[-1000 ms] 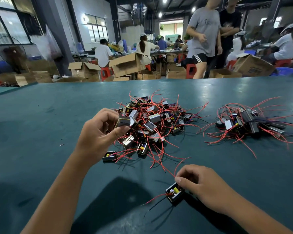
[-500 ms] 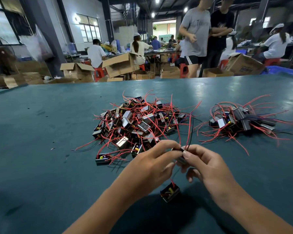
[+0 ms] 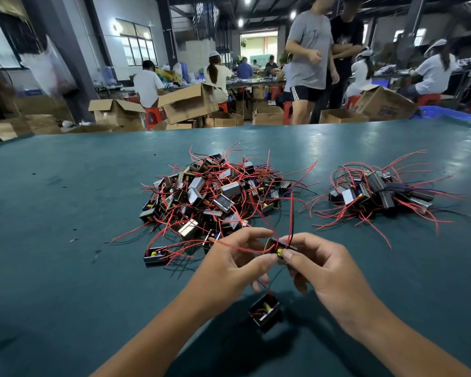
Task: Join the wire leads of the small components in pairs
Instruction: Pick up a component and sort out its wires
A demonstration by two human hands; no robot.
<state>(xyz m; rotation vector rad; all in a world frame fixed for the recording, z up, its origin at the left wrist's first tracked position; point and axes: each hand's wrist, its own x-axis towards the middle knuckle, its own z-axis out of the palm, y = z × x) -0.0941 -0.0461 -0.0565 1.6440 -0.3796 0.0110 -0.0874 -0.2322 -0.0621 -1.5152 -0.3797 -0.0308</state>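
My left hand [image 3: 230, 263] and my right hand [image 3: 321, 268] meet above the green table [image 3: 65, 213] and together pinch one small black component [image 3: 279, 247] with a yellow part. Its red and black leads [image 3: 291, 213] stand up from between my fingers. A second black component [image 3: 265, 311] hangs just below on a red wire, near the table. A large heap of loose components with red leads [image 3: 212, 194] lies behind my hands. A smaller heap [image 3: 375, 191] lies to the right.
One stray component [image 3: 155, 255] lies at the heap's front left edge. Beyond the table's far edge stand open cardboard boxes [image 3: 188, 103], red stools and several people, two of them standing [image 3: 307, 58].
Both hands have stayed together in front of the heap. The component pinched between them now shows more plainly, and the lower component still dangles beneath.
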